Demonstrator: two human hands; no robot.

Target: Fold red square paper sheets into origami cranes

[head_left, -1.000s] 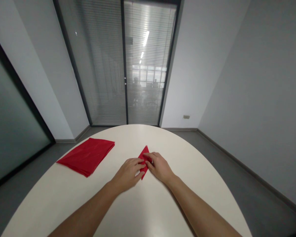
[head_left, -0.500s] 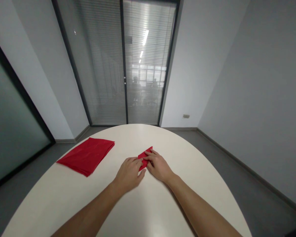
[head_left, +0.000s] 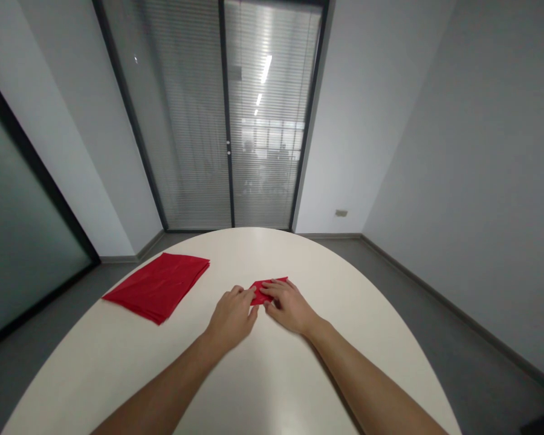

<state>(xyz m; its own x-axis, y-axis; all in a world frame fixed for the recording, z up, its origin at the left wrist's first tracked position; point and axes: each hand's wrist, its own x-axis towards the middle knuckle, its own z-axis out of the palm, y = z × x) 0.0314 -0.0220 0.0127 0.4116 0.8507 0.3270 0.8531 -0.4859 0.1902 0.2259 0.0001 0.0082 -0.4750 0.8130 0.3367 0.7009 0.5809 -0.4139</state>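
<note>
A small folded red napkin [head_left: 266,284] lies on the round white table [head_left: 263,374] just beyond my hands. My left hand [head_left: 230,316] rests palm down with its fingertips on the napkin's near left edge. My right hand [head_left: 288,307] lies over the napkin's right side, fingers stretched flat and pressing on it. Most of the napkin is hidden under the two hands; only its far strip shows.
A stack of flat red napkins [head_left: 158,286] sits at the table's far left. Beyond the table are glass doors with blinds [head_left: 226,121], grey walls and a grey floor.
The red napkin has turned from a long upright point into a low, flat folded shape. Both hands have shifted slightly left and toward me, staying on it.
</note>
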